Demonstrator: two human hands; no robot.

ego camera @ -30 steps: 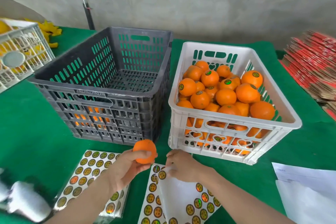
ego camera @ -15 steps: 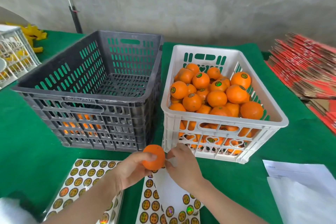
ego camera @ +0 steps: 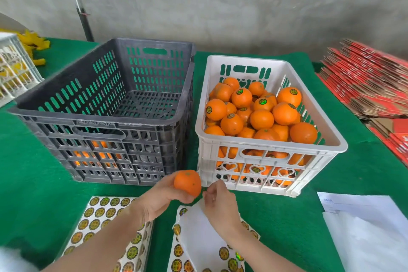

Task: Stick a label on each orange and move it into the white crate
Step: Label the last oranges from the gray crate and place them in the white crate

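Observation:
My left hand (ego camera: 159,200) grips an unlabelled orange (ego camera: 187,182) in front of the gap between the two crates. Beside it, my right hand (ego camera: 218,202) has thumb and forefinger pinched together against the orange's lower right side; the label between them is hidden by the fingers. The white crate (ego camera: 271,146) at the right is heaped with labelled oranges (ego camera: 261,119). Through the slots of the grey crate (ego camera: 99,126) at the left I see a few oranges (ego camera: 97,154) low in its near corner. Two label sheets (ego camera: 99,212) (ego camera: 223,252) lie under my forearms.
The table has a green cloth. White papers (ego camera: 364,227) lie at the near right and a pile of red flattened cartons (ego camera: 364,81) at the far right. A white basket (ego camera: 13,70) stands at the far left edge. A thin pole (ego camera: 81,13) rises behind the grey crate.
My right hand left the label sheet and rose to the orange's right side. My left hand lifted the orange a little and shifted it right, toward the white crate's front.

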